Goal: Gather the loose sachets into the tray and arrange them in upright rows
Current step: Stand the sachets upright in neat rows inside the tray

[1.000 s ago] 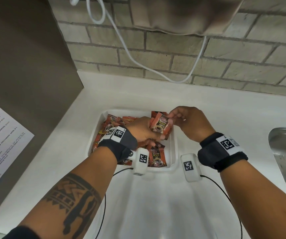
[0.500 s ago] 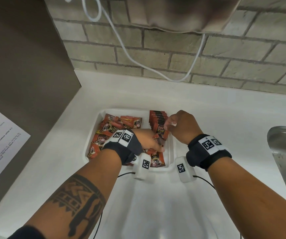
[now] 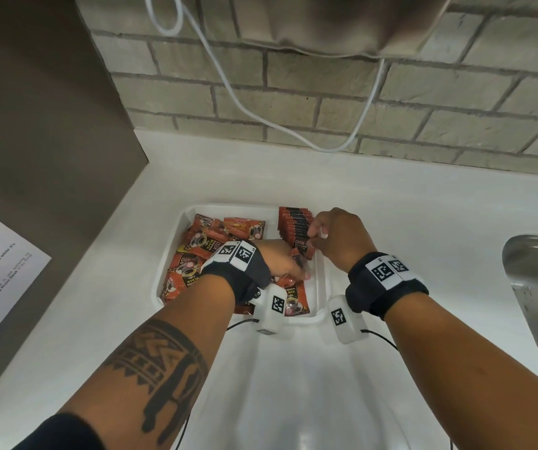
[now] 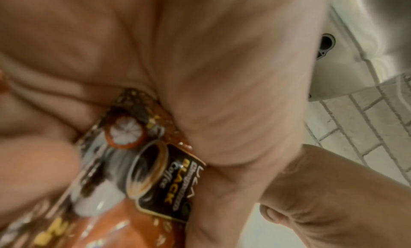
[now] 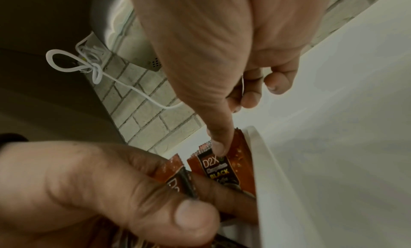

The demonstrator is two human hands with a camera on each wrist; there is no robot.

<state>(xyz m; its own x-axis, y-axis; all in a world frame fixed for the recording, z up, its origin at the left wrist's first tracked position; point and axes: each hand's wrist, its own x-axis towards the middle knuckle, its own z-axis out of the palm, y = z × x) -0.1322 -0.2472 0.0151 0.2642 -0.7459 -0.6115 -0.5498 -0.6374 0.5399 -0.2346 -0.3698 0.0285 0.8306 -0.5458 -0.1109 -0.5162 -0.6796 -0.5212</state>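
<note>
One sachet (image 4: pixel 142 172) sits gripped in the left hand (image 3: pixel 280 258); the right hand (image 3: pixel 342 235) presses atop the upright row (image 3: pixel 295 227).

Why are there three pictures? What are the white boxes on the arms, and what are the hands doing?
There is no robot here, just a person tidying up. The big picture comes from a camera on the person's head, looking down. The white boxes on the wrists are small cameras too. They take the two close-up pictures, one looking along each hand.

On the white counter sits a white tray. Orange coffee sachets lie in it in a loose heap, mostly on the left. On the right, others stand in an upright row.

The left hand pinches one sachet between thumb and fingers. The right hand touches the top of the row's front sachet with one fingertip. A metal sink is at the far right.
</note>
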